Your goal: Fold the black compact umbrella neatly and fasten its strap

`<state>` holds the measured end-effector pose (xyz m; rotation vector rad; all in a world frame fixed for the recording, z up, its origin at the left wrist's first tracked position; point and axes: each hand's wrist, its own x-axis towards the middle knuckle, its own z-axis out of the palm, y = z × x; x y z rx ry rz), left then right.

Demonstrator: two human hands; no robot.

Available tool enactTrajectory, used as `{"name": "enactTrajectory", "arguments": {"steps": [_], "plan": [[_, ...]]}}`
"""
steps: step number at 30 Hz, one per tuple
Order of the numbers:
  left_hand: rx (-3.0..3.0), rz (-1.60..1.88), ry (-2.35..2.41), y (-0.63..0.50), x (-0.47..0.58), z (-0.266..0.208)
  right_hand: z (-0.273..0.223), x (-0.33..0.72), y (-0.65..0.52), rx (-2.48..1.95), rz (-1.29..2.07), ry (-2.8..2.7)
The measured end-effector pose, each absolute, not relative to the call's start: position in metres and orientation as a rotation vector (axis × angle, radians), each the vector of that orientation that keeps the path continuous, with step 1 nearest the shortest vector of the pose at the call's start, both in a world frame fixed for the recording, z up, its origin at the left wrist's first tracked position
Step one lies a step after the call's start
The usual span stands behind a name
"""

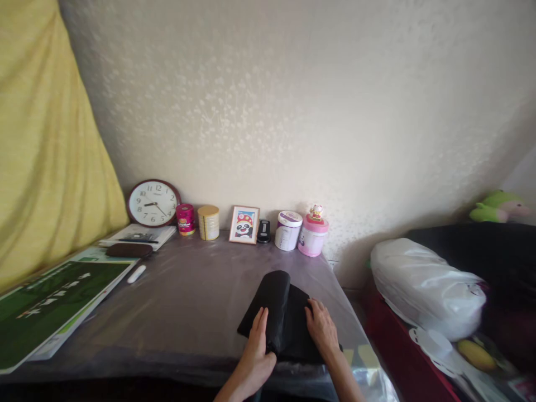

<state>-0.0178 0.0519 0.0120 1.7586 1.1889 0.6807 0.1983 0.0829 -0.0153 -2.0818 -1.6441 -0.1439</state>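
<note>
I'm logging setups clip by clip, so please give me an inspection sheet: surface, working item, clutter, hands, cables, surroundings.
Surface: table, grey, glossy covering.
Working item: black folded item, near the table's front edge.
Clutter: round clock, magenta tin, yellow-lidded jar, framed panda picture, purple-and-white tub, pink-lidded tub, brown case, green-covered book.
Hands: left hand on the item's raised fold; right hand at its right side; grip unclear.
Cables: nothing seen.
Surroundings: patterned wall behind, yellow curtain left, white plastic bag right.
</note>
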Motion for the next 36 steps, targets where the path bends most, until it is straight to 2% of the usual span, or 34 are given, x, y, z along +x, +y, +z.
{"name": "enactTrajectory", "arguments": {"steps": [8, 24, 36], "plan": [[1.750, 0.673, 1.177, 0.049, -0.019, 0.016, 0.001, 0.215, 0.089, -2.030, 0.266, -1.301], [2.023, 0.534, 1.397, 0.048, -0.004, 0.004, 0.016, 0.200, 0.109, -1.789, 0.457, -1.284], [2.089, 0.510, 1.552, 0.049, 0.010, -0.013, 0.039, 0.142, 0.147, -1.701, 0.357, -1.364]]}}
